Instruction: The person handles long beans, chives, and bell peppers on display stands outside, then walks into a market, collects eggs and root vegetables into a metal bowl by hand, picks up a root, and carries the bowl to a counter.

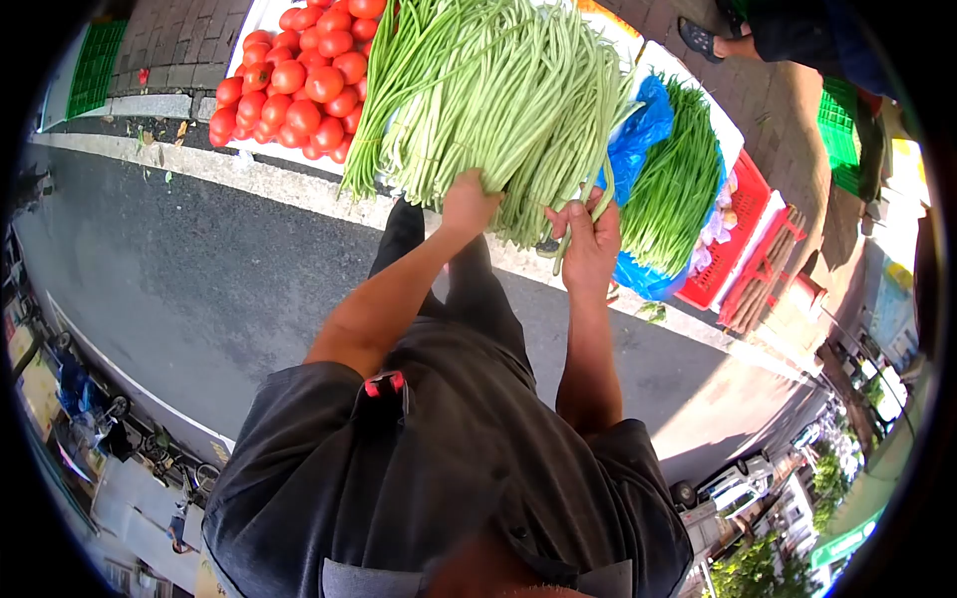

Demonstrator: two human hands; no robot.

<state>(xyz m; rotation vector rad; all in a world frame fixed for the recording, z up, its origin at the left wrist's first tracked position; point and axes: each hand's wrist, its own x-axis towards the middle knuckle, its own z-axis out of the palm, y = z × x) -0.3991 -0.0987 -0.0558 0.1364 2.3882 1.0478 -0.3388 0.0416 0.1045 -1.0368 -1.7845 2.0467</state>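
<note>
A large pile of long green beans (pixel 498 90) lies across the stall at the top middle. My left hand (pixel 469 204) is at the pile's near edge, its fingers curled round bean ends. To the right, my right hand (pixel 591 234) pinches a few bean ends at the pile's lower right corner, thumb against fingers. Thinner, darker green stalks (pixel 384 110) lie along the pile's left side. Red tomatoes (pixel 299 80) are heaped left of them. Right of my right hand, leafy greens (pixel 673 179) rest on blue plastic (pixel 628 149).
A red crate (pixel 733 229) with pale bulbs and a bundle of brown sticks (pixel 766 269) stand at the right. A person's sandalled foot (pixel 703 42) is beyond the stall. Green crates (pixel 97 68) stand at the far left. The kerb (pixel 189 164) runs before the stall.
</note>
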